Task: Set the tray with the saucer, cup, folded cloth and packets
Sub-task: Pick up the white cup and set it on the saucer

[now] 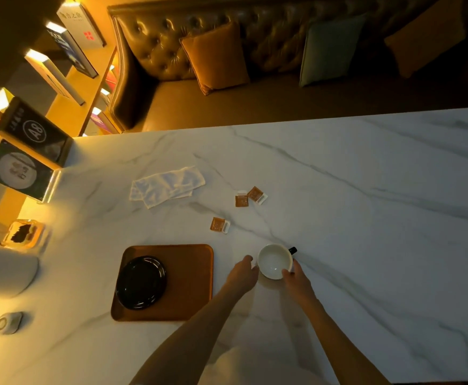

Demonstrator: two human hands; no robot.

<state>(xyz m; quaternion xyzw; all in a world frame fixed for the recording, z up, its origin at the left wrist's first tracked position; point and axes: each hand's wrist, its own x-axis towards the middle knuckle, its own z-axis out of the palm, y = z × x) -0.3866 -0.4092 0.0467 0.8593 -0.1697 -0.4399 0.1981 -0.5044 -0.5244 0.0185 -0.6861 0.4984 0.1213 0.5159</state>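
Note:
A brown tray lies on the marble table with a black saucer on its left half. Right of the tray stands a white cup with a dark handle pointing away to the right. My left hand touches the cup's left side and my right hand grips its near right rim. A white folded cloth lies further back. Three orange packets rest on the table: one near the tray, two beyond it.
A white cylindrical container, a small dish holder and a small round device sit at the left edge. Signs and books stand at the back left. A tufted sofa with cushions lies behind the table.

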